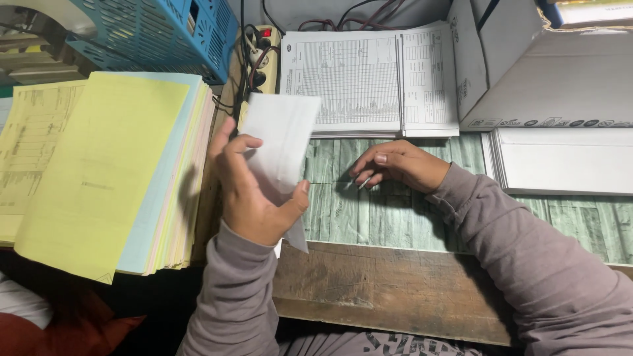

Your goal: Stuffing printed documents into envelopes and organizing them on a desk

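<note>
Here the left hand [250,191] holds a thin white paper sheet [282,148] upright over the tabletop [395,217] — thumb and fingers pinched on its lower half, the bottom corner poking out below the palm. The right hand [399,165] rests on the green, wood-grain surface, fingers curled narrowly around a small silvery object [364,181] too tiny to identify. Left lies a thick stack of yellow, blue and pink sheets [119,171]; a blue slatted plastic basket [158,33] is cut off above, contents unclear.
</note>
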